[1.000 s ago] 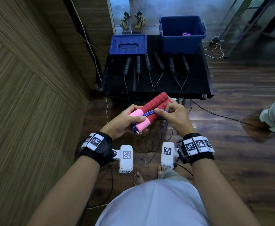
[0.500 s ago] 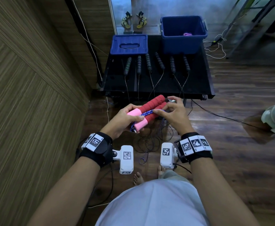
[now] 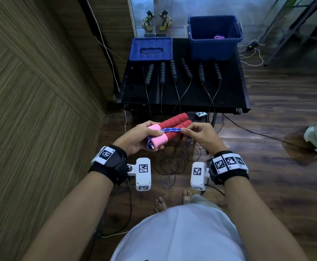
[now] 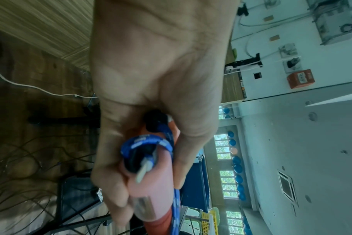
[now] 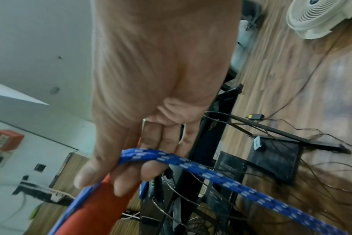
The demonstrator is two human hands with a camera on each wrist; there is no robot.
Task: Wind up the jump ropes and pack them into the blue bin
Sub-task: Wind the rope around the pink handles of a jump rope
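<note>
Head view: left hand (image 3: 135, 139) grips red handles (image 3: 174, 123); right hand (image 3: 201, 136) pinches blue rope (image 3: 169, 130), far end hidden.

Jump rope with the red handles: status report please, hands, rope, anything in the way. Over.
Left hand grips both red handles at pink ends. Right hand pinches blue rope across them; the rest hangs to the floor. Black ropes' slack loops below, tangle risk.
</note>
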